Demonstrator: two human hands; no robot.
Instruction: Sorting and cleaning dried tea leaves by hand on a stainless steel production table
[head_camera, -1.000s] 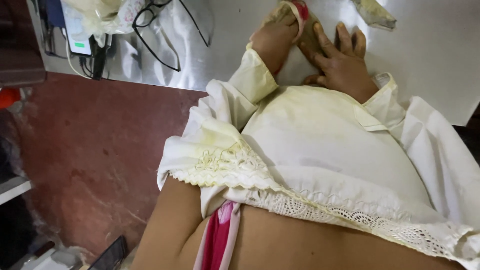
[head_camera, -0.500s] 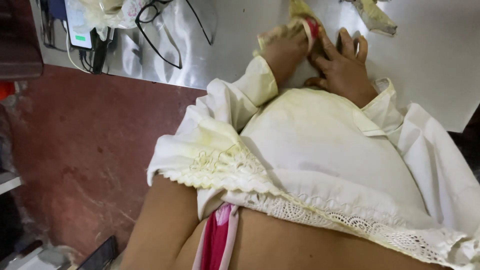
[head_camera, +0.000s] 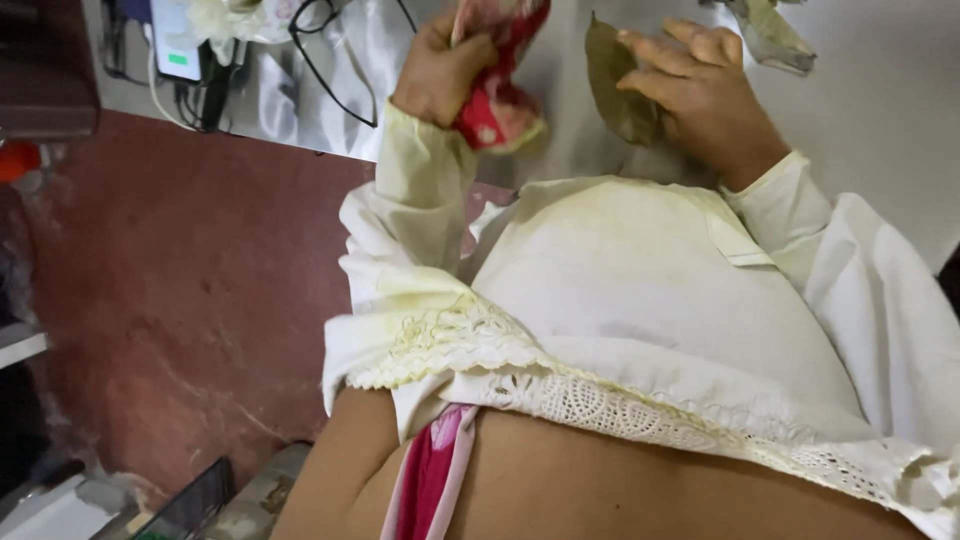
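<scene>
Work surface: pale grey-white tabletop (head_camera: 880, 130), running under and beyond both hands.
Garment: cream long-sleeved top with lace hem (head_camera: 640, 300), filling the view below the hands; not being handled.
Cloth: red floral fabric piece with a yellowish edge (head_camera: 495, 95), bunched and hanging from the left hand, lifted off the tabletop.
Leaf: large dry olive-brown leaf (head_camera: 622, 85), lying on the tabletop between the hands, its right edge under the right fingertips.
Left hand: left hand (head_camera: 440, 70) clenched around the cloth, raised.
Right hand: right hand (head_camera: 700, 90) flat, fingers spread, pressing the leaf; grasping nothing.
Second leaf: pale crumpled leaf scrap (head_camera: 765, 35), just beyond the right hand, untouched.
Cables: black looped cable (head_camera: 330, 60), well left of the left hand.
Progress: judged under way; cloth in hand, leaf held down, second leaf not yet reached.
</scene>
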